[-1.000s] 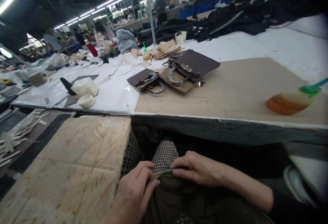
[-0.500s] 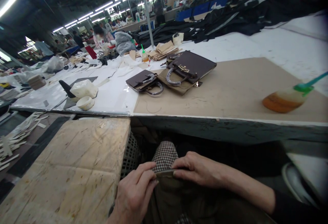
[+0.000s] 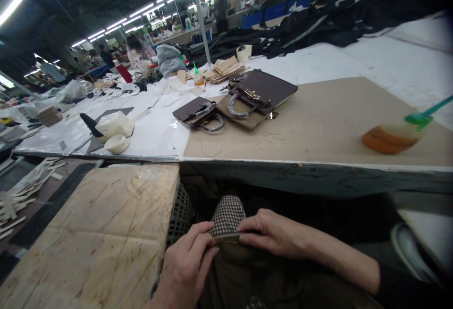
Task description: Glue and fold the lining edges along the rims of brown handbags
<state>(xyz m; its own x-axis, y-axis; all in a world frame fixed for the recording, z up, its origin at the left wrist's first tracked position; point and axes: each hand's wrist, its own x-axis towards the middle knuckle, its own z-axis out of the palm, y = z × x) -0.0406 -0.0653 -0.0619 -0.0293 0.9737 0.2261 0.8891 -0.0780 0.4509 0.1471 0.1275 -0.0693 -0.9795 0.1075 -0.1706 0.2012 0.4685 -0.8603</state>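
Note:
Over my lap hangs a dark olive-brown fabric piece (image 3: 240, 271) with a paler, stiff-looking top edge. At the left end of that edge, my left hand (image 3: 187, 259) is closed, its thumb and fingers pinching the fabric. My right hand (image 3: 271, 233) pinches the same edge farther right, thumb below and fingers above. A short stretch of edge shows between the two hands. Checkered cloth (image 3: 229, 212) covers my knee just beyond it. The lower part of the fabric is dark and hard to make out.
On the table ahead lie a large dark brown handbag (image 3: 267, 92) and a smaller one (image 3: 194, 109). A bottle of amber liquid (image 3: 391, 137) is at right. A white container (image 3: 115, 124) and small cup (image 3: 116, 144) are at left. A paper-covered surface (image 3: 106, 224) stands beside my left hand.
The view has shifted very slightly. Both hands keep their pinch on the fabric edge, with hardly any movement.

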